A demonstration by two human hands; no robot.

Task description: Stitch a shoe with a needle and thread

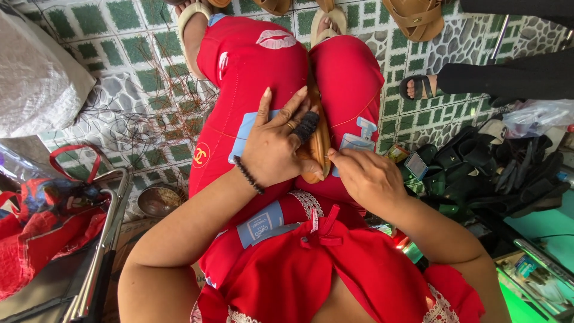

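Observation:
I sit with my knees together in red printed clothes (251, 60). A tan leather sandal piece (320, 143) lies upright between my thighs. My left hand (275, 146) rests on it with fingers spread; a ring is on one finger, a black fabric wrap (307, 125) covers another fingertip, and a dark bead bracelet (247, 174) circles the wrist. My right hand (365, 176) pinches at the sandal piece's right edge, fingers closed; whatever small thing it holds is hidden.
Green and grey patterned floor tiles (137, 54) lie ahead. Thin wires (155, 113) and a small metal bowl (158, 200) sit at left, beside a red bag (54, 227) and a metal chair frame (101, 251). Black sandal parts (496, 173) pile at right. Another person's sandalled foot (418, 87) is nearby.

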